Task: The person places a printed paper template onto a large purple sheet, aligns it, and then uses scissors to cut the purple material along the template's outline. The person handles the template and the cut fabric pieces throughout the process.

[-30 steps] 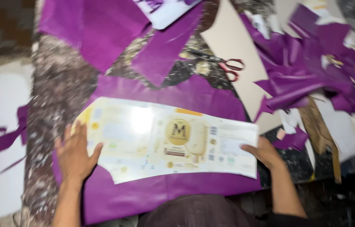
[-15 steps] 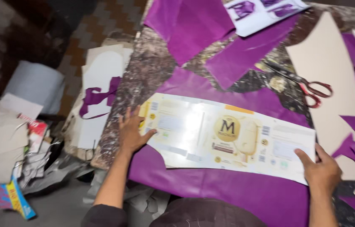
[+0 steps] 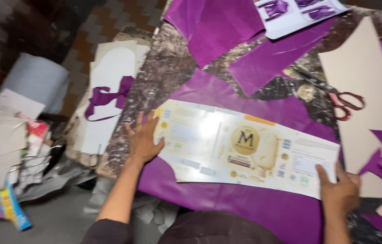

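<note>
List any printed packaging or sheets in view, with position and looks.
Flattened carton: on the purple fabric, long, cream, round brown emblem, orange strip; left hand and right hand press its ends.
Printed sheet: table's top edge, white, purple pictures.
Colourful packet: floor, lower left.

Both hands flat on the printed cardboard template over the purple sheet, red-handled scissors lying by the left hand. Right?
Not quite. The red-handled scissors lie toward the right hand, on the worktable, touching neither hand. The rest holds: in the head view the left hand and the right hand each press an end of the long printed cardboard template, which lies on the purple sheet.
</note>
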